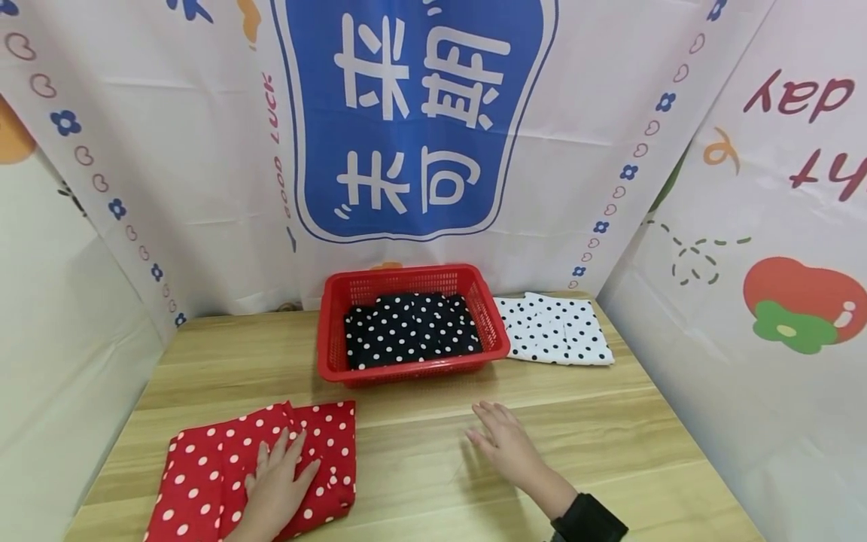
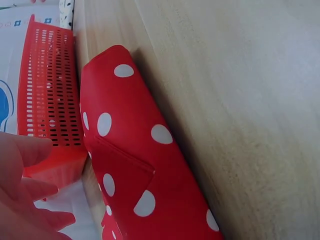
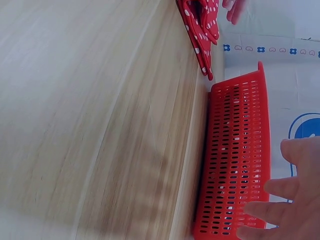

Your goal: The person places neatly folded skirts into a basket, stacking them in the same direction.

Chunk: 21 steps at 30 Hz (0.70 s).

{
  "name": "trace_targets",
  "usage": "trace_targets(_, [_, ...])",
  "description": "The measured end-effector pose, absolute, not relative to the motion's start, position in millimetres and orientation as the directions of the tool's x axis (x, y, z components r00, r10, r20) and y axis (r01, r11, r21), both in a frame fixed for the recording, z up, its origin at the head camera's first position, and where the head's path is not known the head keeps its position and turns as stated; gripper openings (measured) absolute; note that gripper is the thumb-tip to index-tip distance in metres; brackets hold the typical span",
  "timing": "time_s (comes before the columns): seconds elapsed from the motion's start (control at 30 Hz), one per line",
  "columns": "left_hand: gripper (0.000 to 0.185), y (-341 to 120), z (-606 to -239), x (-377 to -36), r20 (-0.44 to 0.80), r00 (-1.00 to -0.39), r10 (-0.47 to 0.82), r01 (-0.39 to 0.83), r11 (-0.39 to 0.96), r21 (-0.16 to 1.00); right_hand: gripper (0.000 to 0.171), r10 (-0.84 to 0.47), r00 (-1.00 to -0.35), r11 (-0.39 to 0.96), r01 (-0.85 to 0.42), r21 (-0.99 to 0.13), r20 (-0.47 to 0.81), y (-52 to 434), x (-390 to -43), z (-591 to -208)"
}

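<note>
From where I'm standing, clock centred mid-table, 12 away from the person: red cloth (image 1: 196, 467), white dots, folded, at 8 on the table (image 1: 406, 482). Left hand (image 1: 276, 482) is over its 3 o'clock half, fingers spread, gripping nothing (can't tell if the fingertips touch fabric). Right hand (image 1: 506, 448) at 4, over bare wood, fingers loosely extended and a little apart, nothing in it; dark cuff (image 1: 589, 519) at that wrist. Red basket (image 1: 413, 370) at 12, mesh-sided, upright; black cloth (image 1: 413, 327) with white dots lies folded inside. White cloth (image 1: 558, 330), black dots, folded flat at 2, just beside the basket's 3 o'clock side. Printed backdrop (image 1: 223, 150) hangs behind, blue panel (image 1: 406, 135) at 12.
</note>
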State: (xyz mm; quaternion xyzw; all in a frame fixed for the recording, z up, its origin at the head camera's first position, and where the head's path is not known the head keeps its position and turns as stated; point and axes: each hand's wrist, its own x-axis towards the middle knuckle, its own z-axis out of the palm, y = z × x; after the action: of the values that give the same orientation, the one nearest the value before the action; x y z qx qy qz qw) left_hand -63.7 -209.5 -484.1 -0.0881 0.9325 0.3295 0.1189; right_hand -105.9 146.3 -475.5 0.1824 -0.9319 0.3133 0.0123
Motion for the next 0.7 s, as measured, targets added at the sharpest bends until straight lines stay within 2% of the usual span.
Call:
trace_targets(0.13, [0.071,-218.5,-488.5,-62.2,-0.294,-0.951,-0.093,-0.256,0.769,0.586,0.047,-0.337,-0.932,0.729,-0.347,-0.590,0.131,146.0,-105.6,-476.3])
trace_targets(0.4, [0.079,-248.8,-508.9,-55.5,-0.345,-0.921,-0.181,-0.337,0.812,0.476,0.045,-0.342,-0.930,0.734,-0.352,-0.580,0.132,147.2,-103.2,-479.5])
trace_targets(0.7, [0.100,-270.3,-516.5,-54.2,-0.364,-0.913,-0.184,-0.347,0.821,0.453,0.045,-0.354,-0.930,0.737,-0.345,-0.581,0.104,148.6,-101.0,-484.5])
